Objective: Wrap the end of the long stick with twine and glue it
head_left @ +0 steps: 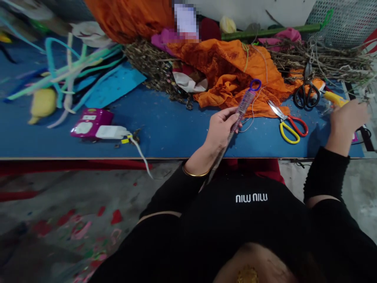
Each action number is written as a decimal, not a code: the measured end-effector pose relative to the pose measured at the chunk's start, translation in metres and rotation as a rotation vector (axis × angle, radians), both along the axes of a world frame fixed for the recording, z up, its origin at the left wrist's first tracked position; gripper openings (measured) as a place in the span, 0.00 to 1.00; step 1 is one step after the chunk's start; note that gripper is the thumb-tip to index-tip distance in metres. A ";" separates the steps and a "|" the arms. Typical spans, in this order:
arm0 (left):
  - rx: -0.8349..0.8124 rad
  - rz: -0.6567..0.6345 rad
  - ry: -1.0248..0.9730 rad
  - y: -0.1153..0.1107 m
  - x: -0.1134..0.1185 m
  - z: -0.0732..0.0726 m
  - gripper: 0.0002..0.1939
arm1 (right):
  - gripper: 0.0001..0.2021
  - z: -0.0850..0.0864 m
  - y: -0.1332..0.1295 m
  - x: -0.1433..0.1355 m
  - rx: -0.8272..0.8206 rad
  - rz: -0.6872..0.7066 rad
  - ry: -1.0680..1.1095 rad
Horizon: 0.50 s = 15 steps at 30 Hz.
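My left hand is closed around a thin stick wrapped near its top in a purple, mesh-like strip. A dark blue loop tops the stick, and its lower end runs down past my wrist towards my chest. At the right end of the table, my right hand curls over the back of a yellow hot glue gun; its fingers are partly hidden and slightly blurred. Between the hands lie scissors with one yellow and one red handle, blades apart. Black-handled scissors rest behind them.
Crumpled orange cloth lies behind my left hand, with dry twigs to its right. On the left are a purple power socket with a white plug, a yellow sponge-like piece and several pipe-cleaner-like strips. Scraps litter the floor.
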<state>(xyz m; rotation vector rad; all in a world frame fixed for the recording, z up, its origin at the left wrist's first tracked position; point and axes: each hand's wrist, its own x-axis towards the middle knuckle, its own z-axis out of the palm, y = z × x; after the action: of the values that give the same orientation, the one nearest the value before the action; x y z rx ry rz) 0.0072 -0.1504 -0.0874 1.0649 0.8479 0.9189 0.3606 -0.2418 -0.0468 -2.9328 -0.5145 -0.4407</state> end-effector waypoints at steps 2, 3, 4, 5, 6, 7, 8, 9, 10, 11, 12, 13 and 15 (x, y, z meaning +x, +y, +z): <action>0.001 -0.008 -0.007 -0.001 0.002 0.000 0.11 | 0.26 0.003 0.001 0.016 -0.184 0.010 0.066; 0.003 -0.010 -0.010 -0.002 0.002 0.000 0.11 | 0.24 0.003 0.002 0.020 -0.244 0.025 0.091; 0.007 -0.013 -0.014 -0.002 0.003 0.000 0.11 | 0.23 0.003 0.002 0.021 -0.279 0.040 0.111; 0.011 -0.014 -0.017 -0.002 0.003 -0.001 0.11 | 0.23 0.003 0.002 0.021 -0.289 0.047 0.131; 0.015 -0.017 -0.019 -0.002 0.003 -0.002 0.11 | 0.23 0.002 0.002 0.020 -0.280 0.046 0.156; 0.017 -0.021 -0.020 -0.002 0.002 -0.002 0.11 | 0.22 0.002 0.001 0.020 -0.254 0.038 0.180; 0.016 -0.023 -0.022 -0.002 0.002 -0.003 0.11 | 0.21 0.001 0.000 0.020 -0.211 0.030 0.193; 0.012 -0.024 -0.027 -0.002 0.002 -0.003 0.10 | 0.21 0.000 0.000 0.022 -0.154 0.021 0.193; 0.006 -0.026 -0.033 -0.002 0.001 -0.003 0.10 | 0.21 -0.001 -0.002 0.023 -0.090 0.018 0.182; -0.001 -0.027 -0.041 -0.002 0.001 -0.003 0.10 | 0.21 -0.003 -0.003 0.026 -0.022 0.018 0.159; -0.006 -0.027 -0.049 -0.002 0.001 -0.003 0.10 | 0.21 -0.005 -0.005 0.028 0.045 0.026 0.130; -0.010 -0.029 -0.056 -0.002 0.000 -0.002 0.09 | 0.22 -0.007 -0.007 0.030 0.116 0.041 0.094; -0.016 -0.033 -0.065 -0.001 0.000 -0.001 0.09 | 0.22 -0.011 -0.012 0.033 0.286 0.112 -0.004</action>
<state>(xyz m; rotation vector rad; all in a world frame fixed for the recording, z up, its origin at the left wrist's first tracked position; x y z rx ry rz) 0.0075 -0.1516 -0.0885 1.0274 0.7805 0.9131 0.3932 -0.2538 -0.0578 -2.6160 -0.5617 -0.4632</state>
